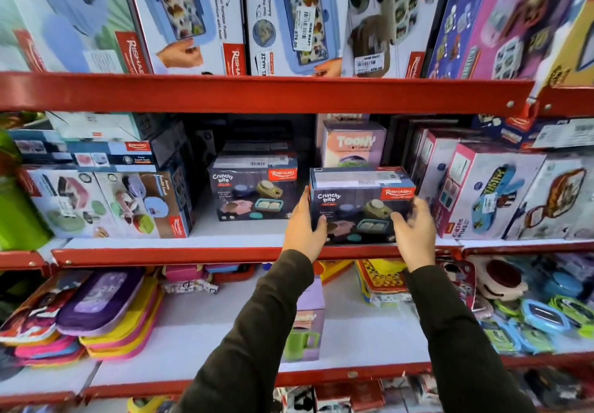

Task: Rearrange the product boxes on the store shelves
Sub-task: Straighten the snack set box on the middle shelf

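A dark "Crunchy Bite" box (360, 202) sits at the front edge of the middle shelf (167, 253). My left hand (303, 226) grips its left side with the thumb on the front face. On its lower right corner rests my right hand (414, 231), fingers curled around the side. A second identical "Crunchy Bite" box (254, 187) stands further back to the left, with another dark box stacked on top of it. Behind the held box a lilac "Toony" box (353, 146) stands upright.
Pink lunch-box cartons (488, 191) crowd the right of the middle shelf, and stacked cartons (109, 200) fill its left. Large blue tray boxes (283, 17) line the top shelf. Below lie pouches (96, 310), a mug box (305, 326) and loose lunch boxes (543, 316).
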`<state>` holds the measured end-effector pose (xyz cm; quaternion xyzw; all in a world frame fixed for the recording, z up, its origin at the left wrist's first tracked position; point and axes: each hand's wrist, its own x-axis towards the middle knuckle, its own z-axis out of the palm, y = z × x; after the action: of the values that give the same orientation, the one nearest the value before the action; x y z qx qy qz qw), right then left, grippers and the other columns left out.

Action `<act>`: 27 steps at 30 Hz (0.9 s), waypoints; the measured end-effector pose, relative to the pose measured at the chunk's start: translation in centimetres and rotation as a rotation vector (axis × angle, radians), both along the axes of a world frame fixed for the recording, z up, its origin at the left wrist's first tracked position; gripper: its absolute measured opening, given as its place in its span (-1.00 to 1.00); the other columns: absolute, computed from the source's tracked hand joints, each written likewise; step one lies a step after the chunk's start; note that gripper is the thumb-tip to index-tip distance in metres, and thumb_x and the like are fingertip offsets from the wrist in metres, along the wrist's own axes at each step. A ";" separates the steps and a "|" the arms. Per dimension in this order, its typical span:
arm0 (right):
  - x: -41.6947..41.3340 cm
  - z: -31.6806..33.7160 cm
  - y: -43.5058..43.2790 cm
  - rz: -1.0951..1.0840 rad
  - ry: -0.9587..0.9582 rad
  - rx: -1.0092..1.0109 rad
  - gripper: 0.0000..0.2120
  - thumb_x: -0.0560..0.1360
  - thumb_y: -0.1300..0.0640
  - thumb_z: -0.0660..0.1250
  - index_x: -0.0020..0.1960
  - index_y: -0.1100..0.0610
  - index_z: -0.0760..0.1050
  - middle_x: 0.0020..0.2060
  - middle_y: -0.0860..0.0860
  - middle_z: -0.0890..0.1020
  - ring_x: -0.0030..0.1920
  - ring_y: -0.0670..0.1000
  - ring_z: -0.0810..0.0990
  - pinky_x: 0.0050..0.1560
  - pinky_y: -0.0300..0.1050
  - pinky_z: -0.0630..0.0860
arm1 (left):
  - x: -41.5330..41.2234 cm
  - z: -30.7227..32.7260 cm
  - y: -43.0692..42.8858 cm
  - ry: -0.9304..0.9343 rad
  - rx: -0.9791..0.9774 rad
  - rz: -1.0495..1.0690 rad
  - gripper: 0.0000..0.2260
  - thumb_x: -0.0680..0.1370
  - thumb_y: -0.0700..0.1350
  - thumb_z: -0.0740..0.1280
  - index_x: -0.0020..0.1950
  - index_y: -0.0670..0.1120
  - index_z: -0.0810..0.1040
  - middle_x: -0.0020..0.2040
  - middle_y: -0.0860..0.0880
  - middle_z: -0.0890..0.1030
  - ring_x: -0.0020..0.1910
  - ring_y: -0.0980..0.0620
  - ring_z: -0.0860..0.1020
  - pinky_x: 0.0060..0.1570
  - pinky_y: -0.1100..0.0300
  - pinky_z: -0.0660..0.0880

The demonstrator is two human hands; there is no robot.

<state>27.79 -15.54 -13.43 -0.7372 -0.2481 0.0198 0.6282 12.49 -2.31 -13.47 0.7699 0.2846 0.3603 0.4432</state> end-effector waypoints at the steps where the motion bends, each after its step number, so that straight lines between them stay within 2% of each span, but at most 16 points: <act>1: -0.3 0.3 -0.1 0.000 -0.009 0.052 -0.56 0.59 0.27 0.33 0.44 0.11 0.39 0.27 0.07 0.62 0.29 0.10 0.60 0.41 0.09 0.50 | -0.4 0.2 0.2 -0.033 0.006 0.003 -0.39 0.63 -0.24 0.29 0.65 -0.05 0.14 0.55 -0.11 0.40 0.54 -0.09 0.38 0.58 -0.05 0.30; 4: -1.7 1.3 0.1 0.028 -0.069 0.155 -0.57 0.55 0.29 0.40 0.38 0.11 0.44 0.15 0.01 0.63 0.10 -0.05 0.65 0.14 -0.32 0.57 | -2.2 0.8 0.8 -0.101 0.012 0.025 -0.39 0.64 -0.26 0.28 0.65 -0.04 0.12 0.58 -0.05 0.33 0.53 0.07 0.31 0.58 0.13 0.21; 6: -2.8 1.7 1.1 0.063 -0.117 0.167 -0.57 0.52 0.29 0.44 0.34 0.09 0.46 0.11 -0.01 0.63 0.03 -0.25 0.62 -0.02 -0.49 0.54 | -4.1 1.0 1.6 -0.104 0.009 0.062 -0.40 0.65 -0.26 0.27 0.64 -0.06 0.12 0.56 -0.04 0.31 0.49 0.12 0.29 0.53 0.25 0.18; 8: -4.2 1.6 2.5 0.109 -0.137 0.155 -0.56 0.50 0.27 0.47 0.33 0.07 0.47 0.10 -0.03 0.63 -0.01 -0.34 0.62 -0.06 -0.49 0.54 | -6.2 0.8 3.0 -0.096 0.024 0.111 -0.44 0.65 -0.28 0.26 0.63 -0.14 0.17 0.55 -0.09 0.27 0.49 0.04 0.31 0.52 0.29 0.17; 9: -5.0 1.4 3.3 0.136 -0.140 0.149 -0.56 0.50 0.25 0.47 0.33 0.07 0.47 0.11 -0.03 0.63 0.01 -0.30 0.63 -0.06 -0.47 0.54 | -7.2 0.6 3.8 -0.088 0.022 0.140 -0.46 0.65 -0.29 0.25 0.61 -0.17 0.19 0.53 -0.13 0.26 0.49 -0.02 0.32 0.54 0.25 0.18; 11: -6.9 0.9 5.0 0.184 -0.153 0.136 -0.56 0.50 0.23 0.48 0.34 0.08 0.46 0.14 -0.03 0.63 0.08 -0.11 0.64 -0.04 -0.44 0.55 | -9.1 0.3 5.3 -0.061 0.003 0.194 -0.48 0.64 -0.31 0.24 0.59 -0.20 0.21 0.47 -0.18 0.27 0.47 -0.12 0.34 0.59 0.11 0.20; 14: -9.4 0.0 7.2 0.228 -0.165 0.128 -0.56 0.49 0.24 0.49 0.33 0.12 0.48 0.10 -0.04 0.61 0.11 0.00 0.64 -0.07 -0.57 0.51 | -11.4 -0.2 6.9 -0.057 -0.006 0.266 -0.46 0.63 -0.34 0.23 0.61 -0.16 0.19 0.45 -0.18 0.30 0.46 -0.07 0.34 0.56 0.15 0.16; 19: -11.5 -1.4 9.6 0.282 -0.129 0.112 -0.54 0.51 0.24 0.48 0.37 0.10 0.45 0.15 -0.02 0.61 0.15 -0.04 0.62 -0.07 -0.59 0.50 | -13.4 -1.0 8.9 -0.040 0.003 0.305 -0.42 0.62 -0.36 0.20 0.63 -0.11 0.16 0.48 -0.17 0.33 0.52 -0.08 0.30 0.52 0.20 0.13; 25: -11.6 -1.8 10.8 0.252 -0.124 0.064 -0.52 0.54 0.25 0.44 0.42 0.16 0.42 0.28 0.12 0.60 0.17 -0.05 0.58 -0.08 -0.67 0.43 | -13.7 -1.5 9.8 -0.029 -0.012 0.275 -0.43 0.64 -0.34 0.21 0.63 -0.11 0.15 0.51 -0.16 0.33 0.53 -0.04 0.31 0.61 0.01 0.19; 27: -11.4 -1.8 10.9 0.226 -0.135 0.055 -0.52 0.54 0.24 0.44 0.43 0.16 0.41 0.29 0.13 0.60 0.17 -0.06 0.57 -0.08 -0.64 0.43 | -13.5 -1.4 9.9 -0.030 -0.021 0.257 -0.43 0.64 -0.34 0.22 0.63 -0.11 0.15 0.52 -0.15 0.33 0.53 -0.05 0.32 0.61 0.03 0.21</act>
<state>16.35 -4.63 -15.21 -0.6867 -0.3719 0.0340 0.6236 -1.02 7.55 -14.89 0.7169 0.3779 0.4228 0.4055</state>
